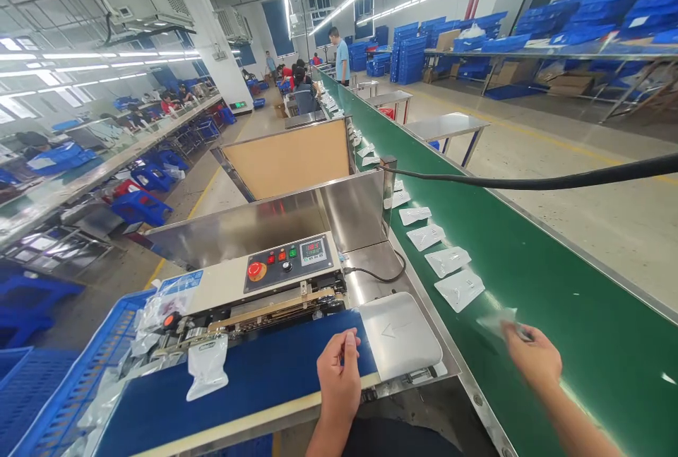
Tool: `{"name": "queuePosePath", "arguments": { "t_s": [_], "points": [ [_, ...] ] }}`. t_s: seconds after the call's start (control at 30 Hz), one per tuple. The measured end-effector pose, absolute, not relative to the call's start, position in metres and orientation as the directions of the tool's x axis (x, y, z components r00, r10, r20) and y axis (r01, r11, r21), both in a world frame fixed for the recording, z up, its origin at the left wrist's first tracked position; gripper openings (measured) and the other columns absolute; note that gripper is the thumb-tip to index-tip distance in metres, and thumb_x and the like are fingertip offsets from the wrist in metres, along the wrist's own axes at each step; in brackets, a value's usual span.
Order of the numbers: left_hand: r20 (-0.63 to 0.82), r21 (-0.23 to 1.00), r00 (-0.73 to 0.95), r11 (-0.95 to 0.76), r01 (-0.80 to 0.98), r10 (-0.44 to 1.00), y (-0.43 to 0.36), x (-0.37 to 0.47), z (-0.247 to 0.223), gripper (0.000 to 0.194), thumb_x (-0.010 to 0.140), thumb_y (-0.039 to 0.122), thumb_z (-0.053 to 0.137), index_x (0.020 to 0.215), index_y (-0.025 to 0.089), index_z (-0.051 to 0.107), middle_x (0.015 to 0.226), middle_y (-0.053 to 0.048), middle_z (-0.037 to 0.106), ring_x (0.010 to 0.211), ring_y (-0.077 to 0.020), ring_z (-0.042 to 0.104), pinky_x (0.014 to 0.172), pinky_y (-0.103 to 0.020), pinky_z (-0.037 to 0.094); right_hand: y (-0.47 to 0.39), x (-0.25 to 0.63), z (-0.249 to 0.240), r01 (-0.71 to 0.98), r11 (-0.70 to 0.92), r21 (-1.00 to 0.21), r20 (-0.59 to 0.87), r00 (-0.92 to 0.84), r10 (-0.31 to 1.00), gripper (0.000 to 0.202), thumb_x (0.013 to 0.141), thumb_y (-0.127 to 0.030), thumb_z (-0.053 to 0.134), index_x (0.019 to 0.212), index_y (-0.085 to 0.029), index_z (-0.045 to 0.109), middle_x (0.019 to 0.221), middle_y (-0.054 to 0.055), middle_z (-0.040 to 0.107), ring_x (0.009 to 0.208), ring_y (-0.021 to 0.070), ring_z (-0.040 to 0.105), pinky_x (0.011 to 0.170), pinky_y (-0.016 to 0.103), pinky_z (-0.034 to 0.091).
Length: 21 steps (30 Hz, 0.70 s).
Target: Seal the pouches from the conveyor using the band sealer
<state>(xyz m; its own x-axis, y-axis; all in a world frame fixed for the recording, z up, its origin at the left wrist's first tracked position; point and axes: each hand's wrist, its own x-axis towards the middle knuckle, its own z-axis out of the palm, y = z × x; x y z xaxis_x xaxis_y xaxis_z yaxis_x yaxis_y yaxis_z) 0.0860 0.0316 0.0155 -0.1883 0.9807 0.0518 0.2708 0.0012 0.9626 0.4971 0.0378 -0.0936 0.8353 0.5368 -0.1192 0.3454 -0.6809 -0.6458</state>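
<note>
My right hand [532, 354] is closed on a translucent white pouch [496, 323], blurred by motion, above the green conveyor belt [561, 316]. Several white pouches [460, 290] lie in a row along the belt's left edge. Over the blue belt [270, 365] of the sealing machine [212, 294] is my left hand [340, 365], its fingers curled and thumb pressed against them; whether anything small is between them cannot be made out. One white pouch [207, 366] stands out from the machine's sealing slot, lying on the blue belt at the left.
A blue basket [58, 400] with several pouches sits at the machine's left end. A metal plate [400, 335] adjoins the blue belt. A black cable [530, 180] crosses above the green conveyor. People sit and stand farther back, beside stacked blue trays [407, 54].
</note>
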Motion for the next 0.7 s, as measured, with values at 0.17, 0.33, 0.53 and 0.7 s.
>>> {"name": "queuePosePath", "arguments": {
  "t_s": [0.17, 0.33, 0.53, 0.7],
  "points": [
    [0.207, 0.896, -0.060, -0.164, 0.413, 0.976, 0.041, 0.107, 0.022, 0.037, 0.106, 0.050, 0.060, 0.113, 0.023, 0.084, 0.108, -0.013, 0.084, 0.100, -0.0270, 0.078, 0.088, -0.036, 0.065, 0.054, 0.409, -0.024, 0.390, -0.358, -0.848, -0.030, 0.639, 0.769, 0.058, 0.076, -0.077, 0.070, 0.093, -0.022, 0.074, 0.077, 0.006, 0.074, 0.068, 0.0251, 0.065, 0.071, 0.038, 0.055],
    [0.243, 0.877, 0.137, -0.278, 0.393, 0.960, 0.065, 0.132, 0.032, 0.039, 0.108, 0.049, 0.057, 0.126, 0.023, 0.080, 0.127, -0.013, 0.082, 0.119, -0.0289, 0.075, 0.107, -0.041, 0.059, 0.066, 0.326, 0.027, 0.257, -0.008, -0.966, -0.001, 0.028, 1.000, 0.049, 0.086, -0.071, 0.074, 0.085, -0.022, 0.075, 0.079, 0.004, 0.072, 0.074, 0.0210, 0.063, 0.070, 0.032, 0.053],
    [0.000, 0.954, -0.060, 0.018, 0.301, 0.998, 0.066, 0.117, 0.020, 0.060, 0.109, 0.064, 0.046, 0.084, 0.019, 0.077, 0.077, -0.005, 0.074, 0.072, -0.0192, 0.062, 0.068, -0.028, 0.047, 0.073, 0.298, 0.024, -0.145, -0.203, -0.968, -0.177, -0.175, 0.969, 0.060, 0.082, -0.076, 0.079, 0.106, -0.021, 0.078, 0.095, 0.009, 0.076, 0.089, 0.0256, 0.070, 0.085, 0.038, 0.059],
    [-0.107, 0.971, -0.134, 0.132, 0.197, 0.985, 0.068, 0.104, -0.001, 0.064, 0.098, 0.075, 0.057, 0.074, 0.018, 0.074, 0.069, -0.004, 0.067, 0.067, -0.0182, 0.055, 0.063, -0.028, 0.040, 0.093, 0.280, 0.008, 0.107, -0.183, -0.977, -0.192, -0.088, 0.977, 0.059, 0.079, -0.078, 0.076, 0.069, -0.020, 0.069, 0.068, 0.003, 0.063, 0.068, 0.0193, 0.059, 0.064, 0.030, 0.050]
  ]
}}
